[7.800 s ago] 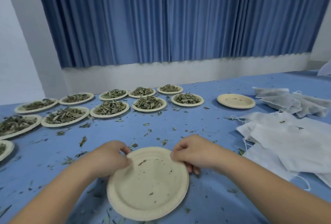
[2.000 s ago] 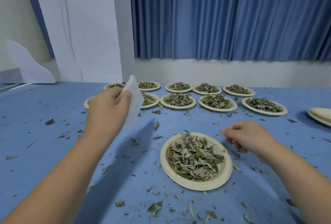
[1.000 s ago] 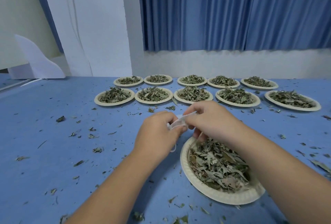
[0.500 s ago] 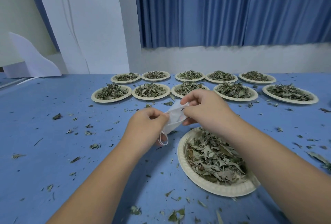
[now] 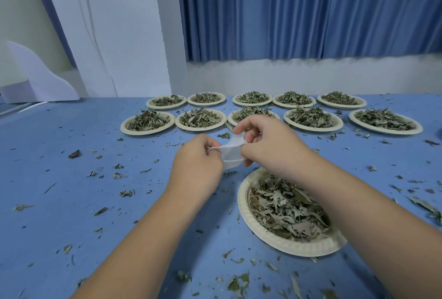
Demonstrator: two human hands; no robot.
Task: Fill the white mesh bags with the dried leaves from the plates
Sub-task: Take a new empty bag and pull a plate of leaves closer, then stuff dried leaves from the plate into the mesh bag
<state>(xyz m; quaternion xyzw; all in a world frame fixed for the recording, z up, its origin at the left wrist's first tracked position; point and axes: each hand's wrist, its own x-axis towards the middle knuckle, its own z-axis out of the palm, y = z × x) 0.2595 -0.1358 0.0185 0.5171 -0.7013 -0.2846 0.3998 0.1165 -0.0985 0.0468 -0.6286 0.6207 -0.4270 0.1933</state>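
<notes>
Evidently, the white mesh bag [image 5: 232,155] is pinched at opposite edges by the left hand [image 5: 196,163] and right hand [image 5: 269,146], held above the bench [image 5: 83,179] just beside the nearest plate [image 5: 299,248] of dried leaves [image 5: 284,205], presumably to be opened for filling.

Blue desk [image 5: 59,131]: 10 leaf plates [image 5: 147,133] in 2 rows at back, 1 full plate [image 5: 299,247] nr front, leaf bits [image 5: 235,283] scattered all over.
</notes>
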